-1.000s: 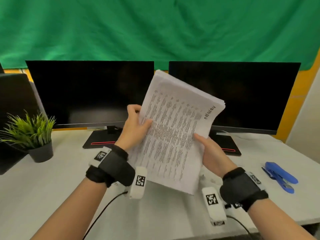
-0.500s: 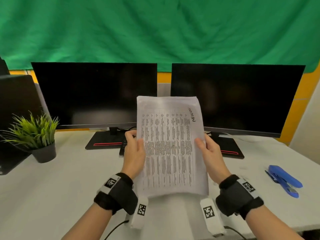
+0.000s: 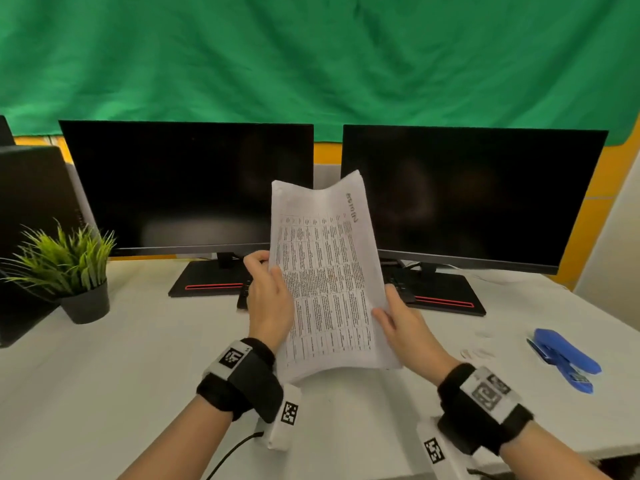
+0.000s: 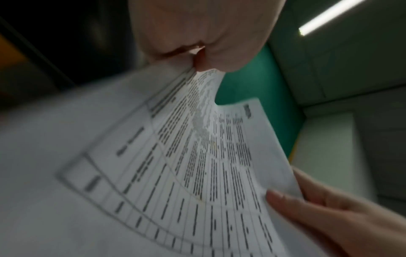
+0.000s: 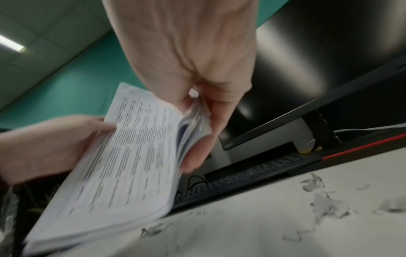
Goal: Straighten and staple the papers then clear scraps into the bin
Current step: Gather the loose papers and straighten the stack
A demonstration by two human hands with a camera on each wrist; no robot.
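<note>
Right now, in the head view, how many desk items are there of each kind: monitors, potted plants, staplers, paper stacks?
Monitors: 2, the left monitor and the right monitor
Potted plant: 1
Blue stapler: 1
Paper stack: 1, held off the desk in both hands
Total: 5

Head looks down; wrist views close, sharing papers (image 3: 329, 282).

papers (image 3: 325, 289) white, black print | stapler (image 3: 564, 358) blue | scraps (image 5: 325, 207) seemingly whitish

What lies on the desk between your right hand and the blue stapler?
Head view: a few small white paper scraps on bare desk, between the right hand and stapler.
</note>
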